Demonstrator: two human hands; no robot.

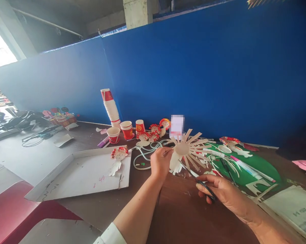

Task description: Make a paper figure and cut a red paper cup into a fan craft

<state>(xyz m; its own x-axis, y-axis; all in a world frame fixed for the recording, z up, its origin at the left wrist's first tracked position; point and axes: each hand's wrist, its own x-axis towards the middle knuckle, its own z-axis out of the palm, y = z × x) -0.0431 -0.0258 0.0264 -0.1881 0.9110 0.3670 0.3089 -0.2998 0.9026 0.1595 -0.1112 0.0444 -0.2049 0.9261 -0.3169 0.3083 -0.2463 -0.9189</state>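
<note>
My left hand (161, 162) pinches the left side of a paper cup cut into strips (182, 149), which fan out like rays around its round base. In my right hand (216, 189) is a pair of scissors (190, 173), fingers through the black handles. The blades point up and left, close below the cut cup; whether they touch it I cannot tell. Behind and below the cup lie white paper pieces (175, 166), partly covered by it.
A shallow white box lid (89, 189) holds a lion-like paper figure (119, 154). Behind stand a tall stack of paper cups (110, 108) and several single cups. At right lie a green mat (267, 166), markers (246, 167), paper strips and a printed bag (292, 210). A blue partition (206, 74) closes the back.
</note>
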